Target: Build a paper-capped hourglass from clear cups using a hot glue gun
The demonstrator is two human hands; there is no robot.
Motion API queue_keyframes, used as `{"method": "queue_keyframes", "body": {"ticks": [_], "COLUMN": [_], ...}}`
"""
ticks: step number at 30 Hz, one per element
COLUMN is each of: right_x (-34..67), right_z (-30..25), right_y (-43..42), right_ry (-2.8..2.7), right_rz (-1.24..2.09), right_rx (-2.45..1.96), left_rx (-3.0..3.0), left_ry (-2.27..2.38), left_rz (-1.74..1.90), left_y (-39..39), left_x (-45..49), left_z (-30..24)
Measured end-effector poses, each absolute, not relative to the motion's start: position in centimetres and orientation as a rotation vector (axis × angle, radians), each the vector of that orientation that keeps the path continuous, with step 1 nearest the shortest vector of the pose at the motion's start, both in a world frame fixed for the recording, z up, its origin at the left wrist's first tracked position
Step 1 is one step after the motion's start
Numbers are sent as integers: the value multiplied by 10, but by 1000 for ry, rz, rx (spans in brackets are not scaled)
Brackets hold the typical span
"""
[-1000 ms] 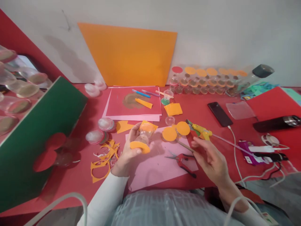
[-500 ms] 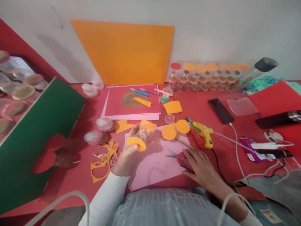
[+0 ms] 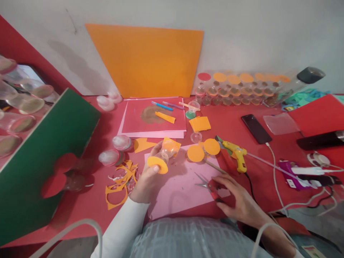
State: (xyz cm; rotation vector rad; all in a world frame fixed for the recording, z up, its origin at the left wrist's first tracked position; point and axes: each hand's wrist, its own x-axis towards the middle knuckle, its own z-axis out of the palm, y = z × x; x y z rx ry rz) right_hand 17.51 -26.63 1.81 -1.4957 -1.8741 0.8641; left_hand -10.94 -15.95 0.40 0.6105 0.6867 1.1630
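My left hand (image 3: pixel 147 177) is closed round a clear plastic hourglass-shaped piece (image 3: pixel 165 152) with an orange paper disc (image 3: pixel 157 164) on its near end, held above a pink sheet (image 3: pixel 181 182). My right hand (image 3: pixel 238 199) rests over red-handled scissors (image 3: pixel 208 184) on that sheet, fingers curled on the handles. A yellow glue gun (image 3: pixel 235 152) lies on the table just beyond the right hand. Two orange discs (image 3: pixel 203 149) sit beside it.
Orange paper scraps (image 3: pixel 119 181) lie left of my left hand. A green board (image 3: pixel 45 157) leans at the left, an orange sheet (image 3: pixel 146 59) against the wall. A phone (image 3: pixel 256 129), cables, a power strip (image 3: pixel 298 175) and rows of small clear cups (image 3: pixel 236 91) fill the right side.
My right hand let go of the glue gun, which now lies on the table, dropped onto the scissors and has lifted their blades off the sheet. The left hand barely moved.
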Motion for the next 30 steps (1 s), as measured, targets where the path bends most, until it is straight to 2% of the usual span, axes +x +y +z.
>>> {"method": "queue_keyframes", "body": {"ticks": [3, 7, 15, 18, 24, 30], "right_x": [163, 135, 92, 87, 86, 89], "right_z": [31, 37, 27, 23, 3, 11], "right_y": [-263, -257, -251, -254, -257, -246], "right_ry": [-1487, -1133, -1085, -1143, -1233, -1329], "right_rz": [1230, 1461, 1759, 1738, 1465, 1343], "right_rx": [-1317, -1229, -1078, -1190, -1354, -1431], "left_rx": [590, 566, 524, 525, 472, 413], "left_ry": [652, 602, 622, 615, 587, 568], "left_rz": [1176, 1214, 1189, 1183, 1191, 1183], "left_y": [-160, -162, -162, -162, -168, -184], "left_x": [-108, -105, -102, -102, -101, -92], "left_z": [5, 10, 6, 1, 2, 18]}}
